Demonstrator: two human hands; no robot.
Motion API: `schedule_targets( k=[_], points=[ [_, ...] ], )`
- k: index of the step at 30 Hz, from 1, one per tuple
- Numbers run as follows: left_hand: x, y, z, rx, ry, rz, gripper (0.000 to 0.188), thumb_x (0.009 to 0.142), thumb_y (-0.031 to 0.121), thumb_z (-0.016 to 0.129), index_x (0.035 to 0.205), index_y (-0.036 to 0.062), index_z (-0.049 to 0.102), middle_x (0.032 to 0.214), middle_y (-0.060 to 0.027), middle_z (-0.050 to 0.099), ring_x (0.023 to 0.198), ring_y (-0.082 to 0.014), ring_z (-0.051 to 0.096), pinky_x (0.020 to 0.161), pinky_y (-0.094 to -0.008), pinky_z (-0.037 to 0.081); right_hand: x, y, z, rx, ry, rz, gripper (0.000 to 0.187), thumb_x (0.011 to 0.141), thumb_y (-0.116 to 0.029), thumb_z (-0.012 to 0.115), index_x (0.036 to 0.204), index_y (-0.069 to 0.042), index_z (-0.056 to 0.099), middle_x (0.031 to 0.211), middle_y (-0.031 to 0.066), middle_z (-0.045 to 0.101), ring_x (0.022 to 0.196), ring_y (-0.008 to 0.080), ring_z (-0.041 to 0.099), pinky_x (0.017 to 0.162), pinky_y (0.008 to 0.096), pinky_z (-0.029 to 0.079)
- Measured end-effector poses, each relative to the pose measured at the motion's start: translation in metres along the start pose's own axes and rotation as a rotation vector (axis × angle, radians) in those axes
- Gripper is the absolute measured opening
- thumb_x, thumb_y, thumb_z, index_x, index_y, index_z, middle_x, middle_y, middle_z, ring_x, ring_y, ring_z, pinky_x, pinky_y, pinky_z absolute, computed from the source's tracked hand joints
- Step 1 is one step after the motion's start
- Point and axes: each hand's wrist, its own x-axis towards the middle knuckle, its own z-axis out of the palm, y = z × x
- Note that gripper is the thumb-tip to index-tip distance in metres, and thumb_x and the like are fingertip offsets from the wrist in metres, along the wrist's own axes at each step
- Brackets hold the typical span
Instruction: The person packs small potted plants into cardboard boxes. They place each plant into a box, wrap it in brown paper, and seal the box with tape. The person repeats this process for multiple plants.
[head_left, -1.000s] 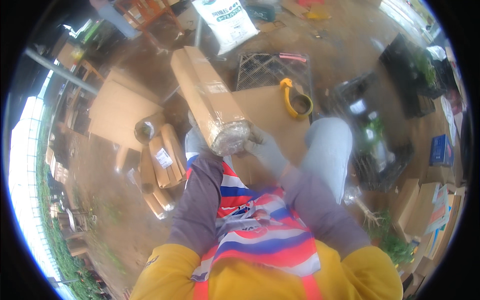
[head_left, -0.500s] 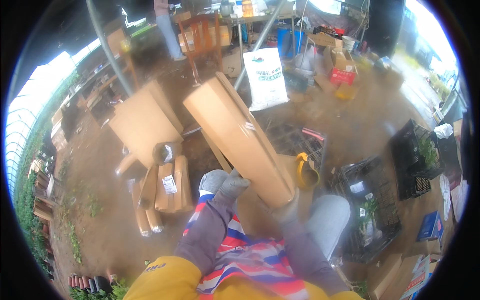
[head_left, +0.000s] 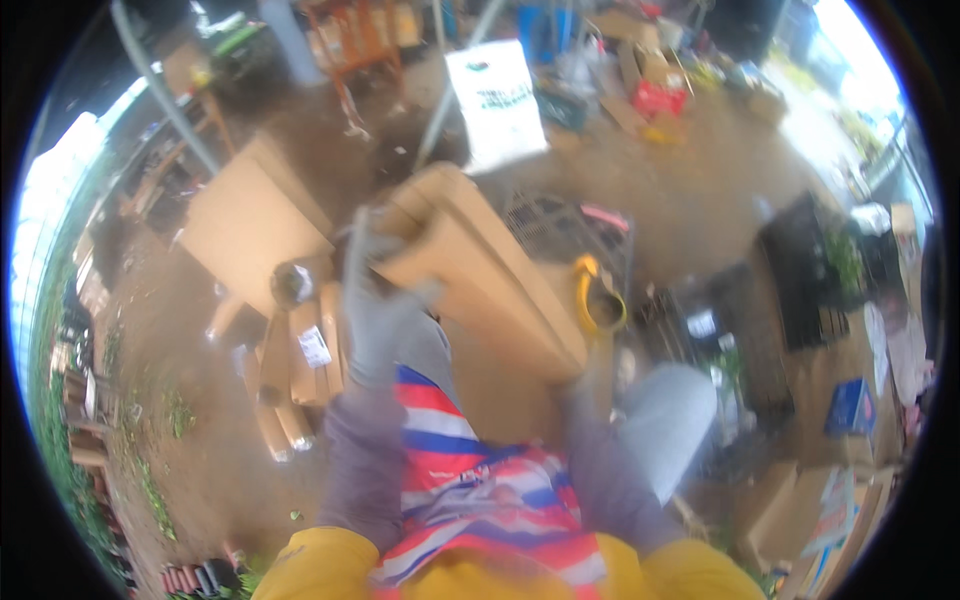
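Note:
A long brown cardboard box (head_left: 500,275) slants across my lap, its far end up and to the left. Beside that far end is my left hand (head_left: 385,300), gloved in grey, blurred, with its fingers spread. Whether it touches the cardboard I cannot tell. At the near right corner of the box, my gloved right hand (head_left: 588,385) grips it; most of those fingers are hidden or smeared. A yellow tape dispenser (head_left: 600,298) stands just right of the box.
Folded cardboard boxes (head_left: 305,340) and a large cardboard sheet (head_left: 245,225) lie at left. A white sack (head_left: 495,110) stands ahead near a metal pole. Black plastic crates (head_left: 735,350) are at right, with opened cartons (head_left: 810,520) below them. A wooden chair (head_left: 355,50) stands farther off.
My left hand has let go of the box's near left side and moved up and left, its fingers now spread. The view has tipped down, and the box lies flatter.

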Motion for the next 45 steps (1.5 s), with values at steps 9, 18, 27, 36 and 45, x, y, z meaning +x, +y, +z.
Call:
schedule_targets(
  k=[9, 18, 27, 36, 45],
  points=[
    [0.082, -0.160, -0.055, -0.081, 0.177, -0.351, 0.034, 0.098, 0.021, 0.062, 0.123, -0.0011, 0.064, 0.118, -0.0120, 0.066, 0.110, -0.0203, 0.061, 0.096, -0.0358, 0.048, -0.009, -0.021, 0.004, -0.288, 0.082, 0.015, 0.042, 0.098, -0.039, 0.047, 0.123, -0.008, 0.060, 0.119, 0.0126, 0.065, 0.103, 0.0276, 0.064, 0.083, 0.0391, 0.055],
    [0.119, -0.231, -0.068, -0.322, 0.139, -0.624, 0.048, 0.104, 0.025, 0.050, 0.141, -0.0064, 0.049, 0.137, -0.0214, 0.058, 0.125, -0.0287, 0.057, 0.105, -0.0370, 0.047, -0.078, -0.273, 0.062, -2.361, -0.073, -1.075, 0.013, 0.082, -0.004, 0.063, 0.094, -0.002, 0.066, 0.098, 0.0184, 0.068, 0.087, 0.0342, 0.067, 0.076, 0.0381, 0.056],
    [0.133, -0.206, -0.040, -0.040, 0.112, -0.535, 0.051, 0.106, 0.027, 0.047, 0.150, 0.0022, 0.042, 0.144, -0.0123, 0.053, 0.126, -0.0233, 0.055, 0.106, -0.0337, 0.045, 0.123, -0.400, -0.210, -2.094, 0.396, -0.194, 0.026, 0.097, -0.017, 0.058, 0.119, -0.007, 0.067, 0.108, 0.0067, 0.070, 0.094, 0.0212, 0.066, 0.076, 0.0346, 0.054],
    [0.133, -0.171, -0.029, 0.822, 0.017, -0.203, 0.043, 0.110, 0.024, 0.040, 0.145, 0.0010, 0.045, 0.141, -0.0123, 0.054, 0.124, -0.0201, 0.056, 0.102, -0.0289, 0.048, 0.273, -0.384, -0.367, -2.217, 0.599, 0.020, 0.028, 0.096, -0.017, 0.061, 0.120, -0.007, 0.068, 0.111, 0.0032, 0.070, 0.096, 0.0169, 0.066, 0.083, 0.0311, 0.052],
    [0.126, -0.153, 0.026, 0.306, 0.292, -0.340, 0.055, 0.105, 0.042, 0.049, 0.140, -0.0015, 0.049, 0.134, -0.0134, 0.058, 0.122, -0.0257, 0.056, 0.104, -0.0360, 0.045, 0.232, -0.386, -0.392, -2.623, 0.557, -0.323, 0.021, 0.092, -0.013, 0.066, 0.110, -0.004, 0.071, 0.101, 0.0033, 0.070, 0.090, 0.0152, 0.065, 0.080, 0.0300, 0.053]
  ],
)
